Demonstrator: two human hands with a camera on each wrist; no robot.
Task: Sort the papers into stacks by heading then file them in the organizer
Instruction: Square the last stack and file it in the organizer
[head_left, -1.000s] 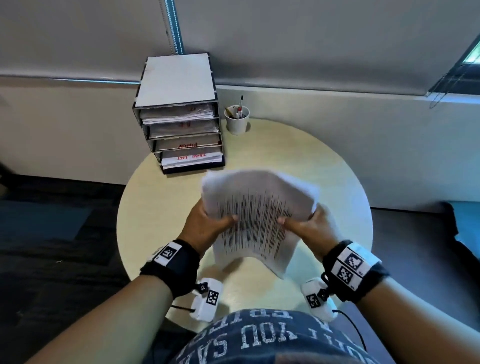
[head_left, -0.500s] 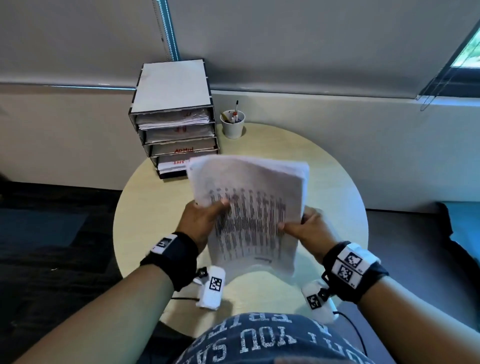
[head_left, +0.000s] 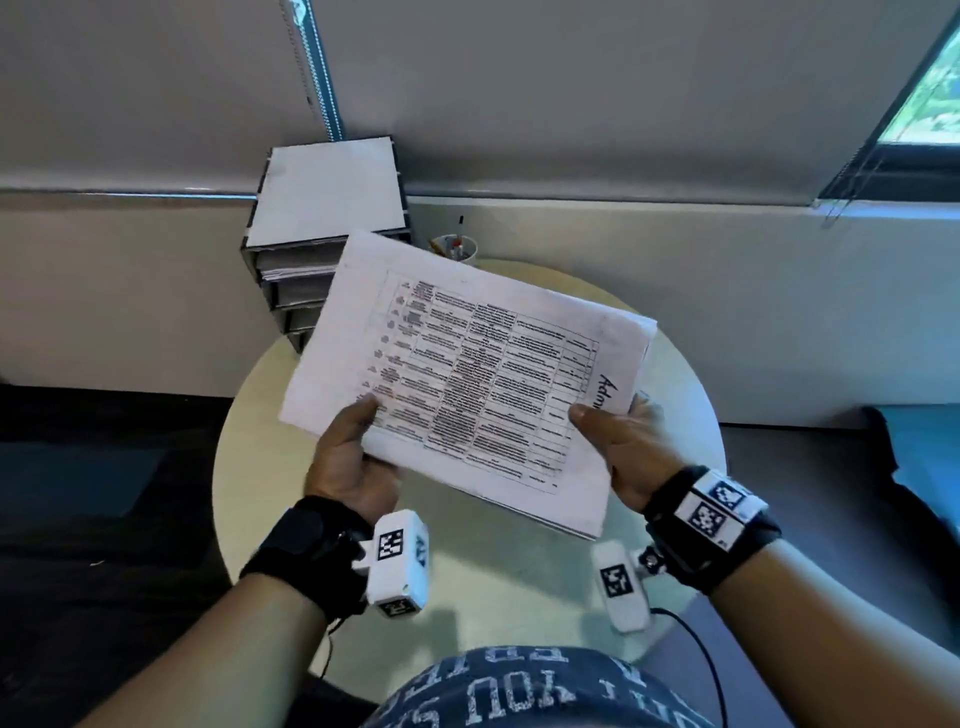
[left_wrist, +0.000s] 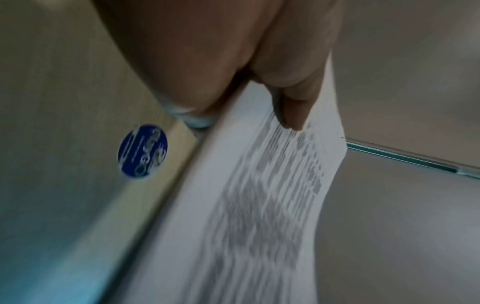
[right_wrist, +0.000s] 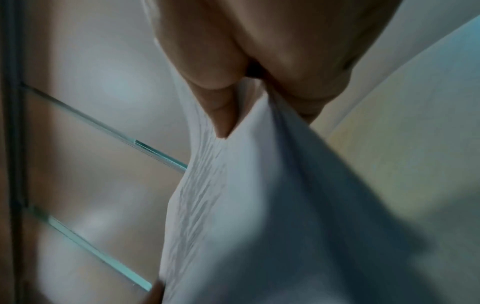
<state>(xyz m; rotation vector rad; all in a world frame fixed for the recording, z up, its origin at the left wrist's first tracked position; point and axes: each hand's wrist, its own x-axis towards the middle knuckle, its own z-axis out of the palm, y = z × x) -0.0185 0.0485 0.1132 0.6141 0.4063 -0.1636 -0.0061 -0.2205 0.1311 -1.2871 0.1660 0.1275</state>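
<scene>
A stack of printed papers (head_left: 467, 379) with a table on the top sheet and a handwritten heading beginning "Adm" along its right edge is held above the round table (head_left: 685, 395). My left hand (head_left: 348, 457) grips its near left corner, thumb on top. My right hand (head_left: 618, 441) pinches the near right edge, thumb over the heading. In the left wrist view the thumb presses on the stack of papers (left_wrist: 259, 195). The right wrist view shows the papers (right_wrist: 259, 205) pinched between thumb and fingers. The dark tiered organizer (head_left: 322, 208) stands behind, partly hidden by the stack.
A white cup with pens (head_left: 454, 247) stands right of the organizer at the table's far edge. A wall ledge runs behind the table. Dark floor lies to the left, and a blue seat (head_left: 924, 457) to the right.
The stack has been lifted and turned from upright to lying sideways, its heading now at the right. It rose in front of the organizer's lower trays. Both hands kept their hold.
</scene>
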